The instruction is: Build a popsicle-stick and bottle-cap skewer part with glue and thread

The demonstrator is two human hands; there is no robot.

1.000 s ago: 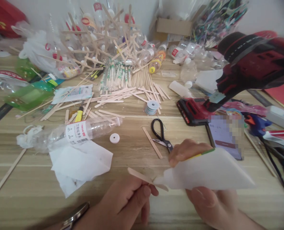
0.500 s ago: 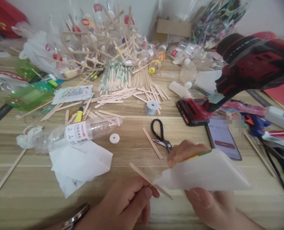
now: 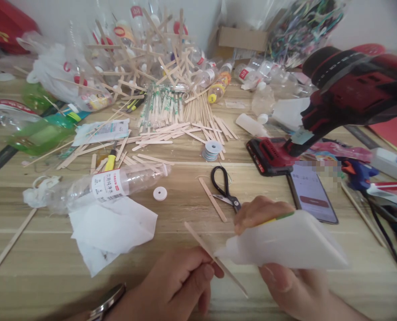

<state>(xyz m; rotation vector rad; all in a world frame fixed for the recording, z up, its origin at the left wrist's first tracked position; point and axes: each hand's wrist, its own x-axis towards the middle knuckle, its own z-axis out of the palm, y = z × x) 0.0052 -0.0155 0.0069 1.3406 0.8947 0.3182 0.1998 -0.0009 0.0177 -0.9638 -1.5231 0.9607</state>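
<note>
My left hand (image 3: pixel 181 281) pinches a flat wooden craft stick (image 3: pixel 198 238) near its middle. Whether something else sits under the stick at the fingertips is hidden. Wrapped round a white glue bottle (image 3: pixel 292 245), my right hand (image 3: pixel 262 211) holds it on its side with the nozzle pointing left. The nozzle tip is at the middle of the stick, touching or very close. Black-handled scissors (image 3: pixel 224 187) lie just beyond my right hand, beside another craft stick (image 3: pixel 213 199). To their left rests a white round disc (image 3: pixel 160 193) with a small centre hole.
A clear plastic bottle (image 3: pixel 138 178) and white paper (image 3: pixel 118 232) lie at left. Beyond are a wire spool (image 3: pixel 212 150), loose sticks (image 3: pixel 165 133) and many bottles. A red drill (image 3: pixel 352 89) stands at right, near a phone (image 3: pixel 312 191) and a glue gun (image 3: pixel 361 174).
The craft stick has turned in my left fingers, its near end swinging down and slightly right. The glue bottle has rolled or tilted slightly. Both hands stay nearly in place.
</note>
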